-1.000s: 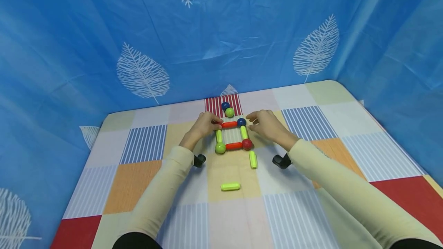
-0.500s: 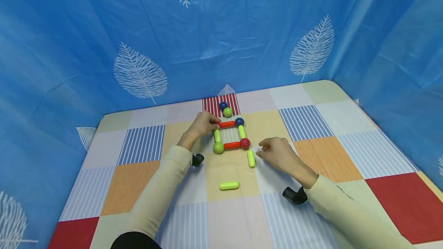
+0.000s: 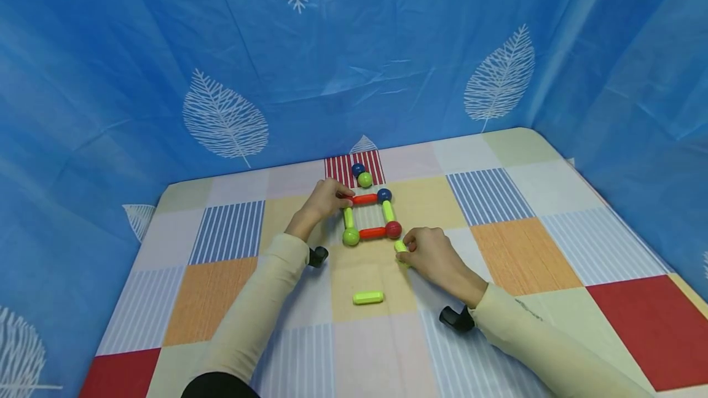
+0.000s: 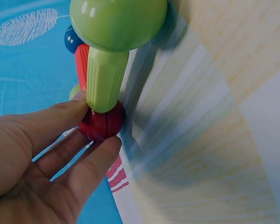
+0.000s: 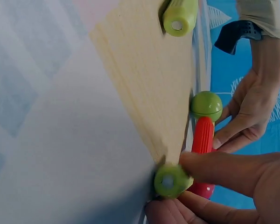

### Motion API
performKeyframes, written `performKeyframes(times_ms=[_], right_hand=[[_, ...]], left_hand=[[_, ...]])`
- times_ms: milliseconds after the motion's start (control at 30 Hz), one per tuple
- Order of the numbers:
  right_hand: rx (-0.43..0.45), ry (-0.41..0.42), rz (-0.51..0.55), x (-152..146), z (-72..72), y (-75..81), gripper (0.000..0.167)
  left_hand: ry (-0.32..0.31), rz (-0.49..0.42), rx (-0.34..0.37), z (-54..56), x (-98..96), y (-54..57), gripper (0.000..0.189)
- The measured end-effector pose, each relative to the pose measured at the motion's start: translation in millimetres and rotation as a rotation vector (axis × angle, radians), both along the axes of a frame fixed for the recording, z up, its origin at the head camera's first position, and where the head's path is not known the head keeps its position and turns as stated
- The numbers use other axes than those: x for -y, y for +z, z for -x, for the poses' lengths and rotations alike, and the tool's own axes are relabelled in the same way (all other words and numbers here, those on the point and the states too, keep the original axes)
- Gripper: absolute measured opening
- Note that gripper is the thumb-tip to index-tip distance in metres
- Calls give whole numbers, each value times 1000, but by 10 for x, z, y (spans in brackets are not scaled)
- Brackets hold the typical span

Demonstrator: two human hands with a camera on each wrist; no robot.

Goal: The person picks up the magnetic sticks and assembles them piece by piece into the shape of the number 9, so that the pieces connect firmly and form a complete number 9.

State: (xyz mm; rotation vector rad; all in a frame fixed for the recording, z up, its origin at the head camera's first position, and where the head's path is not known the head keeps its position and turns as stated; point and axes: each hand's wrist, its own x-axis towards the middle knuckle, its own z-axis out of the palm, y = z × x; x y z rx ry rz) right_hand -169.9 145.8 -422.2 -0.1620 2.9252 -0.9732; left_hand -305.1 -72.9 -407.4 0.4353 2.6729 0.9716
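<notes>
A square of magnetic rods and balls lies on the patchwork cloth. It has red rods [image 3: 373, 233] front and back, and light-green rods [image 3: 388, 211] at the sides. A green ball [image 3: 351, 237], a red ball [image 3: 393, 230] and a blue ball [image 3: 384, 195] mark three corners. At the back left corner, my left hand [image 3: 321, 204] holds another red ball [image 4: 101, 122] between thumb and fingers. Just in front of the near red ball, my right hand [image 3: 437, 255] pinches a loose light-green rod [image 5: 170, 181] between thumb and fingers.
A second loose light-green rod [image 3: 368, 298] lies nearer me. Behind the square sit a spare blue ball [image 3: 358, 169] and green ball [image 3: 365, 180], side by side. A blue curtain [image 3: 354, 66] with white leaves stands along the table's back.
My right hand has left the blue ball's corner, come down toward me, and taken hold of the loose light-green rod. My left hand stays at the back left corner.
</notes>
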Motion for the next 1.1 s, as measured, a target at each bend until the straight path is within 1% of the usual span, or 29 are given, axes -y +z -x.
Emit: performKeyframes(times_ms=[133,267,433,533,667,900,1000,1100], right_hand=[[35,1,-14,-14,12,19,23],[36,-8,-8,-76,28,30,21],[40,-26,33,-129,57,23,24],[55,-31,67,-126,71,16,26],[54,-34,97,-105,89,11,24],[48,-43,112,-94,88,12,23],[60,-54,117,-89,85,5,24],[74,-49,132,-80,74,0,25]], left_hand=[[4,-8,10,4,4,-6,25],[5,-9,22,8,4,-3,26],[10,2,27,6,4,13,26],[17,6,36,5,4,8,26],[15,-1,43,7,1,-4,27],[3,-9,22,2,-1,10,26],[-3,-3,12,6,3,10,27],[-1,1,15,7,10,5,26]])
